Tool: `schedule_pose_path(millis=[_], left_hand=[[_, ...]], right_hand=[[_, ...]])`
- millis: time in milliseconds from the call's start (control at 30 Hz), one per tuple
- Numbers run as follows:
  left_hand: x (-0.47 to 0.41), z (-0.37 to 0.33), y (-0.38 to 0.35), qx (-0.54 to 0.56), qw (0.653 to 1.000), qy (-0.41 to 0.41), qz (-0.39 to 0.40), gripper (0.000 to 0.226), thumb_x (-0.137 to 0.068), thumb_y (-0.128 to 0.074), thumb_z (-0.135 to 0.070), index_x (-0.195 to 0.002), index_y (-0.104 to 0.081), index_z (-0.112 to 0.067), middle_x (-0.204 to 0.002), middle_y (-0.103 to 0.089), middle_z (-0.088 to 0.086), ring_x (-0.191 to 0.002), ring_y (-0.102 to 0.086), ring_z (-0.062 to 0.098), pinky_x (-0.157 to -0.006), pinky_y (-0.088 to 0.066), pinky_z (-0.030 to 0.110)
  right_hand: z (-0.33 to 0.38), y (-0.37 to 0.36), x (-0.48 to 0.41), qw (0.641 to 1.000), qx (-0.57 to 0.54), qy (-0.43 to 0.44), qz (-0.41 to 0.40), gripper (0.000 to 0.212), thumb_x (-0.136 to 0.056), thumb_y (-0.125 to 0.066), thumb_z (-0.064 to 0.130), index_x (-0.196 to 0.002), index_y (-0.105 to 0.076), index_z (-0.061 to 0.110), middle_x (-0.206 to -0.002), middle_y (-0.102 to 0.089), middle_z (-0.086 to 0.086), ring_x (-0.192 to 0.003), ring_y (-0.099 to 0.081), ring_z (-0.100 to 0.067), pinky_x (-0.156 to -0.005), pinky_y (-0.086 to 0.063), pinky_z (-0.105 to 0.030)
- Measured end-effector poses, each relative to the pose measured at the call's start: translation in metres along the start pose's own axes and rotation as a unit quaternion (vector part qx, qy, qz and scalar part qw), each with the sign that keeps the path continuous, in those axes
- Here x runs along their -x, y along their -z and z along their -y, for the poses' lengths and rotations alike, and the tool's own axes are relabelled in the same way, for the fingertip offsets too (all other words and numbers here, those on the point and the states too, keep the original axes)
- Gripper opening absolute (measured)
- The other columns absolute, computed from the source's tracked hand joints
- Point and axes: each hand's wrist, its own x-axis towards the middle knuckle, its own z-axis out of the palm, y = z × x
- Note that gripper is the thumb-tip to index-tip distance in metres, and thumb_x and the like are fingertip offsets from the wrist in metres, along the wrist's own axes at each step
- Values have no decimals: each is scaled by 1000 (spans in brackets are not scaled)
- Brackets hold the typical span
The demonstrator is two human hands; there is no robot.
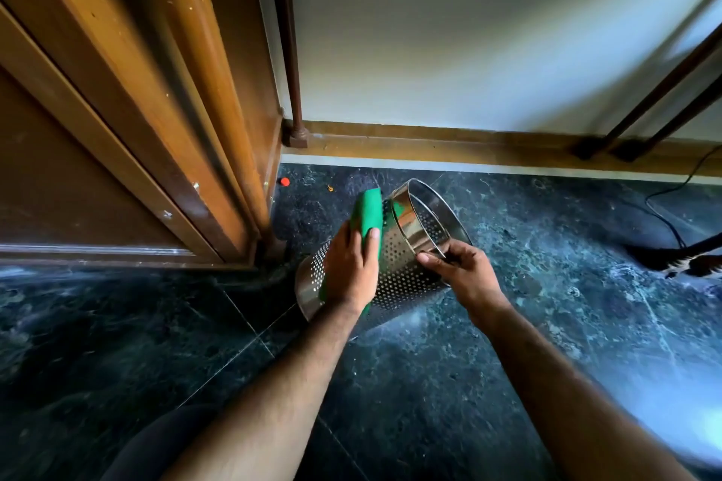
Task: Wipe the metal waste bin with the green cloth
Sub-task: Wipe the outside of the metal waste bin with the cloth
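- While two bare forearms reach forward from the bottom of the view, a dark marble floor fills the near ground.
- Left hand lies flat on a green cloth, fingers pressed together and thumb alongside, pushing the cloth against the side of a metal bin.
- Right hand pinches the bin's open rim between thumb and fingertips, steadying it.
- Bin is tipped on its side on the floor, its mouth turned up and away, its perforated wall facing the person, its base toward the left.
- To wipe well, I'd judge the cloth should travel along the wall with firm, even pressure while the right hand turns the bin to bring up fresh metal.
- Farther left stands a brown wooden cabinet; a small red cap lies by its foot.
- Beyond, a wooden skirting board meets a pale wall.
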Motion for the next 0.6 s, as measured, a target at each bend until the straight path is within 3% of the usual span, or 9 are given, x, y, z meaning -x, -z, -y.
schedule_pose_path(millis=[133,267,300,367,433,467,600], left_hand=[[1,54,8,-53,991,120,-7,66,-97,-32,-57,-108,-68,-3,-107,-71,25,-98,-66,42,-81,-50,43],[6,83,7,-45,971,234,14,63,-102,-38,-49,-113,-65,7,-116,-66,35,-107,-64,48,-91,-49,47],[7,79,7,-53,970,235,20,64,-102,-36,-49,-117,-64,7,-117,-66,36,-108,-63,49,-92,-48,47],[8,65,4,-63,977,199,39,77,-101,-21,-59,-125,-60,3,-121,-65,33,-111,-62,47,-95,-46,47],[2,45,-1,-38,987,151,47,84,-96,-12,-65,-123,-61,-2,-118,-66,27,-109,-63,43,-90,-49,45],[-4,32,-3,-5,989,144,32,80,-95,-17,-64,-117,-63,-2,-113,-68,26,-104,-65,43,-84,-51,44],[-26,-29,-8,90,993,71,-1,70,-93,-29,-60,-111,-66,-4,-107,-67,23,-95,-65,38,-79,-53,44]], right_hand=[[2,13,-3,997,45,24,50,13,-81,-75,0,-82,-68,11,-77,-75,4,-71,-66,-7,-67,-53,-17],[26,15,-8,988,132,11,83,33,-83,-62,-18,-95,-67,12,-86,-76,5,-79,-72,-5,-70,-57,-17],[31,9,-10,989,131,9,72,29,-84,-62,-13,-92,-67,14,-84,-76,2,-80,-72,-10,-70,-59,-23],[31,-5,-15,987,159,5,9,9,-80,-70,24,-84,-67,16,-79,-76,-3,-77,-71,-18,-76,-62,-43],[27,-18,-18,963,257,14,-75,47,-69,-69,67,-81,-65,21,-73,-74,2,-71,-70,-17,-77,-59,-44],[28,-23,-17,950,292,31,-106,55,-66,-65,77,-78,-64,23,-69,-73,5,-70,-70,-16,-78,-56,-41],[28,-19,-18,953,287,55,-82,46,-68,-68,73,-78,-65,28,-66,-74,8,-66,-70,-13,-76,-59,-42]])
